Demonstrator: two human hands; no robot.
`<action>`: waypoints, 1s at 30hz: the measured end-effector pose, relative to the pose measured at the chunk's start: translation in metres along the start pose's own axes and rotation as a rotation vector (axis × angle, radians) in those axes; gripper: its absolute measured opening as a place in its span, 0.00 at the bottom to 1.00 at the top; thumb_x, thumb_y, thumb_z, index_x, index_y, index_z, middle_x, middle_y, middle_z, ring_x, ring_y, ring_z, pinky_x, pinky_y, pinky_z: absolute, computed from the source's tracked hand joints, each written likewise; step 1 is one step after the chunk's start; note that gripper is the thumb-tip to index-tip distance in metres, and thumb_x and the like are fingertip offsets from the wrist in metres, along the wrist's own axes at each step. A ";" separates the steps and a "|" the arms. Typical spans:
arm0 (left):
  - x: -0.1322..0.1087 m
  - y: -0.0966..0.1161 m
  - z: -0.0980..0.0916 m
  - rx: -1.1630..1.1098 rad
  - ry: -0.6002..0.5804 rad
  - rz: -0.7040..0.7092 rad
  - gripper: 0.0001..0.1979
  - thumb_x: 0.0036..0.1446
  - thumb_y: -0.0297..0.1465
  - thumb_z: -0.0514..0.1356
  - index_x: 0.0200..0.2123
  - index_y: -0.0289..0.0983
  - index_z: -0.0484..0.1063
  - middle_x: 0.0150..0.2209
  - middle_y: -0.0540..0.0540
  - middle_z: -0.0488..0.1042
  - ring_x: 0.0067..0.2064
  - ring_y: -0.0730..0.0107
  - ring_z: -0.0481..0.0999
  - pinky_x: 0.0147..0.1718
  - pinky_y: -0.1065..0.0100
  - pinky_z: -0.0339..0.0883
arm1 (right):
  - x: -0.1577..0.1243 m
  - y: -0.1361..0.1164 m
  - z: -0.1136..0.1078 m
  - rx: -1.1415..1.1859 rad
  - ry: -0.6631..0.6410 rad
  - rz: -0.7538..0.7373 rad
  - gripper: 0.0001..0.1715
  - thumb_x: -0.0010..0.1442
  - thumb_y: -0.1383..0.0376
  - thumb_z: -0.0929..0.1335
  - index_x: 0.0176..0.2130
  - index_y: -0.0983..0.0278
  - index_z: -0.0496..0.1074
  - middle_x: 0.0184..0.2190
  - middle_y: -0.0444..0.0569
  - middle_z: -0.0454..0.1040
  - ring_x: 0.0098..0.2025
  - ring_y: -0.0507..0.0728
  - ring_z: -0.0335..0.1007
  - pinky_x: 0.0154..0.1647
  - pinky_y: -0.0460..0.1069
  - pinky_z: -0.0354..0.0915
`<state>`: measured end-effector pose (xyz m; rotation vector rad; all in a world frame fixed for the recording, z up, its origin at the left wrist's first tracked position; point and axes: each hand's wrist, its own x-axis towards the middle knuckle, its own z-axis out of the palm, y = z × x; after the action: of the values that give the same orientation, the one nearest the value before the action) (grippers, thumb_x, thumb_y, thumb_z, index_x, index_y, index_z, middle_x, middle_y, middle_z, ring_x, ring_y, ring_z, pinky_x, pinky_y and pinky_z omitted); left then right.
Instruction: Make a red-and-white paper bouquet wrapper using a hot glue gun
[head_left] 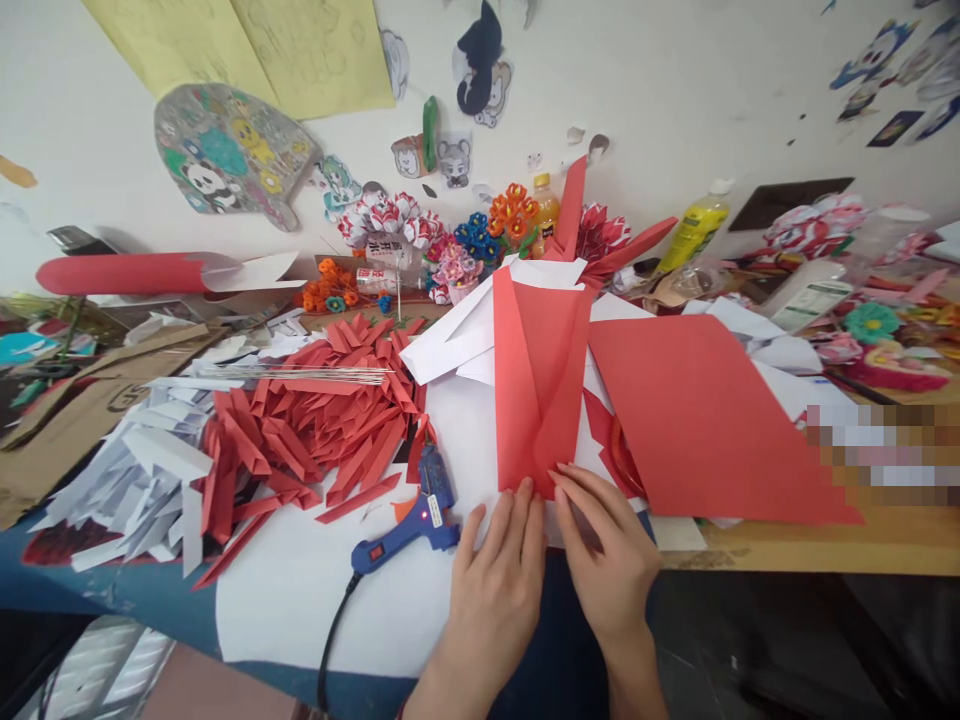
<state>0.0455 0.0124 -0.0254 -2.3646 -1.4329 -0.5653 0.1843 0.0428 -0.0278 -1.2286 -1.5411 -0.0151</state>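
A partly folded sheet of red paper (551,390) lies in front of me, with a flap creased along its left side. At its bottom edge, the outstretched fingers of my left hand (499,560) rest flat on it. My right hand (611,550) pinches the lower right corner between thumb and fingers. Just left of my hands lies a blue hot glue gun (409,525) with a small light lit. A larger flat red sheet (720,430) is to the right. White folded paper (457,335) sits behind the sheet I hold.
Heaps of folded red strips (330,400) and white strips (142,490) cover the left side, with thin wires (322,374) across them. Paper flowers (514,215), a yellow-green bottle (697,225) and a rolled red paper tube (124,273) stand along the wall.
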 end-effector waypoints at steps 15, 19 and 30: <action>0.013 0.004 -0.006 -0.049 0.103 -0.114 0.18 0.70 0.29 0.55 0.59 0.36 0.73 0.59 0.48 0.76 0.56 0.57 0.72 0.58 0.54 0.54 | -0.002 0.002 0.004 -0.108 -0.107 -0.090 0.16 0.65 0.74 0.69 0.51 0.64 0.76 0.49 0.54 0.79 0.52 0.61 0.75 0.54 0.58 0.73; 0.021 0.005 -0.002 -0.005 0.080 -0.132 0.16 0.71 0.30 0.55 0.57 0.36 0.75 0.58 0.47 0.77 0.56 0.58 0.73 0.57 0.54 0.56 | 0.000 0.003 0.000 -0.096 -0.132 -0.081 0.17 0.66 0.74 0.67 0.53 0.63 0.75 0.50 0.54 0.79 0.55 0.61 0.74 0.56 0.59 0.72; 0.018 0.002 -0.010 0.028 0.084 -0.127 0.15 0.68 0.27 0.56 0.54 0.34 0.77 0.57 0.42 0.78 0.55 0.55 0.75 0.55 0.53 0.60 | 0.012 0.008 -0.012 -0.208 -0.483 -0.281 0.33 0.71 0.72 0.60 0.71 0.62 0.55 0.67 0.54 0.64 0.69 0.61 0.60 0.66 0.61 0.67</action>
<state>0.0533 0.0202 -0.0081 -2.2131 -1.5503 -0.6637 0.2000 0.0472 -0.0192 -1.2217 -2.1720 -0.0678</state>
